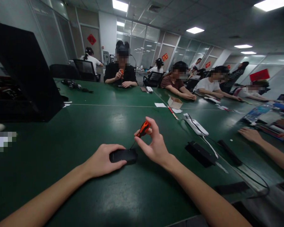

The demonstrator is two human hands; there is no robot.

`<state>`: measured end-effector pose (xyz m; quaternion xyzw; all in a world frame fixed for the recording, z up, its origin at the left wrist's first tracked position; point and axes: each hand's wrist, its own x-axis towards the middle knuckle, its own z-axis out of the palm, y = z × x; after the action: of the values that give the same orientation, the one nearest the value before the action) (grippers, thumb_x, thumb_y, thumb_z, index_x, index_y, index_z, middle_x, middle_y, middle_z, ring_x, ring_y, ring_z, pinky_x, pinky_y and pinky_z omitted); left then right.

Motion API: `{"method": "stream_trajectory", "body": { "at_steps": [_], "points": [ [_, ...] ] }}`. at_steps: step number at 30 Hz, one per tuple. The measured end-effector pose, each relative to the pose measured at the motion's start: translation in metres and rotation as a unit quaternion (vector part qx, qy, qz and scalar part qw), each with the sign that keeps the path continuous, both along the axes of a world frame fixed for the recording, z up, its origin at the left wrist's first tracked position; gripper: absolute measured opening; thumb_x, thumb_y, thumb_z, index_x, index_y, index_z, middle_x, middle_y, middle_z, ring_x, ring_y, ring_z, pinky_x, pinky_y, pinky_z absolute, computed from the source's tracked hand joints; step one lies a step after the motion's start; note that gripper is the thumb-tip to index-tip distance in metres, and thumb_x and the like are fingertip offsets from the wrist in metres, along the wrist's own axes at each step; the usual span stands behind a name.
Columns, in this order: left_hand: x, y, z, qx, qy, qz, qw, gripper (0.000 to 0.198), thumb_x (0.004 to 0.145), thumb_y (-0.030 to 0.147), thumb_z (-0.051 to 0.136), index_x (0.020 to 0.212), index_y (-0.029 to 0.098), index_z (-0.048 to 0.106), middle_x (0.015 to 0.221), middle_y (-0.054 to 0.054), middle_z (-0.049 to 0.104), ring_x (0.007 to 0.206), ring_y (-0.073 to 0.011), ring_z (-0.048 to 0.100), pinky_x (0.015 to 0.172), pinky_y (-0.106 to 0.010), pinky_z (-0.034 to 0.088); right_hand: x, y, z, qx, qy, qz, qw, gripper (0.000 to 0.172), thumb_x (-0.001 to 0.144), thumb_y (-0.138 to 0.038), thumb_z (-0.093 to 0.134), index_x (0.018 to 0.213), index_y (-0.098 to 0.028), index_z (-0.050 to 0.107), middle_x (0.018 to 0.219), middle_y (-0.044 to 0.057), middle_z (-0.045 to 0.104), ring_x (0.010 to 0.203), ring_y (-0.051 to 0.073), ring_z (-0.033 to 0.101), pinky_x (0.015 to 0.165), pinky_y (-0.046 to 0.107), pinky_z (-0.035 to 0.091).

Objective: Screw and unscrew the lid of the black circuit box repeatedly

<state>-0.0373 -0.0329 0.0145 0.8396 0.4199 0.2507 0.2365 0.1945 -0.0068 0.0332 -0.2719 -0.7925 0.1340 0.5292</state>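
A flat black box-shaped device [123, 156] lies on the green table [85, 135]. My left hand [105, 160] grips its left end, thumb along the near side and fingers along the far side. In my right hand [156, 145] is a screwdriver [144, 129] with an orange and black handle, held upright at a slant. Its thin shaft points down to the far right part of the device. Whether the tip sits in a screw is too small to tell.
A white power strip [196, 125] with cables and a black case-like object [200, 153] lie to the right. Beyond stands a small open box [175, 102]. A large black panel [21, 72] rises at left. A co-worker's hand [250, 135] rests at far right.
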Motion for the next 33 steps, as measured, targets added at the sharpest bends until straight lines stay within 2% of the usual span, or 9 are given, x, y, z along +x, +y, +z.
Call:
{"method": "stream_trajectory", "body": {
  "at_steps": [3, 8, 12, 16, 21, 27, 33],
  "points": [
    [-0.003, 0.003, 0.004, -0.021, 0.001, 0.002, 1.000, 0.039, 0.082, 0.038, 0.073, 0.116, 0.020, 0.073, 0.107, -0.005, 0.079, 0.091, -0.0230, 0.074, 0.082, -0.031, 0.055, 0.000, -0.003, 0.001, 0.005, -0.001, 0.010, 1.000, 0.078, 0.090, -0.012, 0.063, 0.154, -0.028, 0.022, 0.100, 0.002, 0.068, 0.089, 0.014, 0.070, 0.091, 0.037, 0.060],
    [-0.001, 0.002, 0.002, -0.018, -0.003, 0.001, 1.000, 0.041, 0.081, 0.037, 0.074, 0.118, 0.020, 0.073, 0.108, -0.005, 0.079, 0.090, -0.0226, 0.074, 0.081, -0.030, 0.055, -0.003, -0.005, -0.002, 0.011, 0.007, 0.063, 0.998, 0.079, 0.090, -0.009, 0.059, 0.155, -0.028, 0.018, 0.102, 0.003, 0.066, 0.092, 0.015, 0.069, 0.087, 0.037, 0.060],
    [0.000, 0.001, -0.001, -0.001, -0.002, -0.003, 1.000, 0.042, 0.081, 0.035, 0.074, 0.120, 0.021, 0.072, 0.107, -0.004, 0.079, 0.089, -0.0227, 0.074, 0.081, -0.030, 0.055, -0.001, -0.003, -0.004, 0.033, -0.009, 0.038, 0.999, 0.086, 0.088, -0.015, 0.067, 0.156, -0.031, 0.017, 0.102, 0.003, 0.066, 0.086, 0.016, 0.068, 0.082, 0.037, 0.061],
    [0.002, -0.001, -0.003, 0.004, -0.010, 0.000, 1.000, 0.040, 0.082, 0.034, 0.075, 0.119, 0.021, 0.072, 0.107, -0.004, 0.079, 0.089, -0.0225, 0.074, 0.082, -0.030, 0.056, -0.002, -0.003, -0.006, 0.046, 0.021, 0.022, 0.998, 0.080, 0.091, -0.015, 0.065, 0.155, -0.031, 0.020, 0.104, 0.005, 0.066, 0.087, 0.017, 0.070, 0.082, 0.037, 0.063],
    [0.005, -0.003, -0.006, 0.015, -0.012, 0.001, 1.000, 0.040, 0.083, 0.034, 0.074, 0.121, 0.022, 0.071, 0.108, -0.003, 0.078, 0.092, -0.0227, 0.074, 0.085, -0.031, 0.056, -0.011, -0.012, -0.011, 0.033, 0.104, 0.033, 0.993, 0.082, 0.090, -0.014, 0.066, 0.154, -0.032, 0.018, 0.099, 0.003, 0.064, 0.087, 0.018, 0.072, 0.084, 0.040, 0.064],
    [0.005, -0.003, -0.008, 0.011, -0.016, -0.013, 1.000, 0.039, 0.084, 0.033, 0.073, 0.122, 0.022, 0.070, 0.114, -0.004, 0.077, 0.096, -0.0236, 0.073, 0.085, -0.032, 0.055, -0.015, -0.017, -0.015, 0.057, 0.086, 0.072, 0.992, 0.086, 0.087, -0.009, 0.068, 0.156, -0.032, 0.020, 0.099, 0.004, 0.065, 0.085, 0.017, 0.072, 0.080, 0.037, 0.066],
    [0.004, -0.002, -0.008, 0.012, -0.029, -0.017, 0.999, 0.040, 0.084, 0.034, 0.073, 0.122, 0.022, 0.070, 0.114, -0.005, 0.077, 0.096, -0.0240, 0.073, 0.085, -0.033, 0.055, -0.018, -0.018, -0.017, 0.053, 0.091, 0.074, 0.992, 0.085, 0.088, -0.012, 0.068, 0.156, -0.031, 0.020, 0.100, 0.004, 0.065, 0.084, 0.017, 0.072, 0.079, 0.037, 0.066]
  ]
}}
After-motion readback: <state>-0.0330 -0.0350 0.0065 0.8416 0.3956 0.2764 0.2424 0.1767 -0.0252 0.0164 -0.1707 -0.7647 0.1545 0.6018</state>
